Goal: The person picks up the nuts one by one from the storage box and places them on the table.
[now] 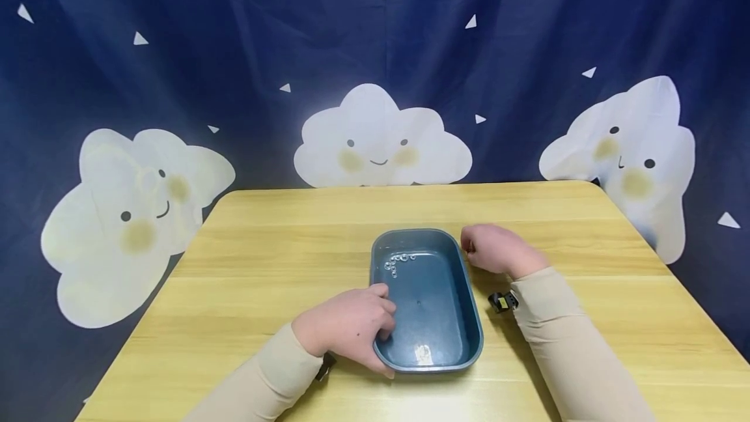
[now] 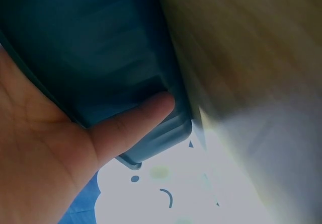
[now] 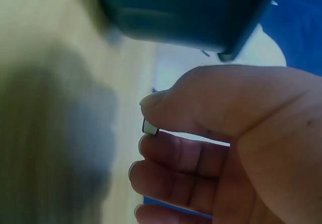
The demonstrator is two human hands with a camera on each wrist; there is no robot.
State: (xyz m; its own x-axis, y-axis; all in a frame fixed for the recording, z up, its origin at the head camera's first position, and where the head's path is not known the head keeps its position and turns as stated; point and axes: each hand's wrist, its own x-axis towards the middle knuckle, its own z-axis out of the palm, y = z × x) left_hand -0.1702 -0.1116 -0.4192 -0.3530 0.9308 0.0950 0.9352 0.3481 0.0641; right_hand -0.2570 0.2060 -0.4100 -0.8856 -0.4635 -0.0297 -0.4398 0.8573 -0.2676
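A dark blue-green plastic tray (image 1: 418, 305) stands on the table, with small clear rings or bubbles (image 1: 400, 260) near its far left inner corner. My left hand (image 1: 354, 324) grips the tray's left wall near the front corner. The left wrist view shows the thumb (image 2: 136, 123) along the outer wall; the fingers reach over the rim and are hidden there. Just past the right wall, my right hand (image 1: 498, 249) is low over the table with curled fingers. Its thumb and index finger pinch a small pale piece with a dark edge (image 3: 150, 127), too small to identify.
The wooden table (image 1: 281, 233) extends around the tray, its far edge close to a dark blue curtain (image 1: 258, 31) printed with white clouds. A small black device (image 1: 502, 302) sits by the right cuff, and another (image 1: 325, 366) by the left.
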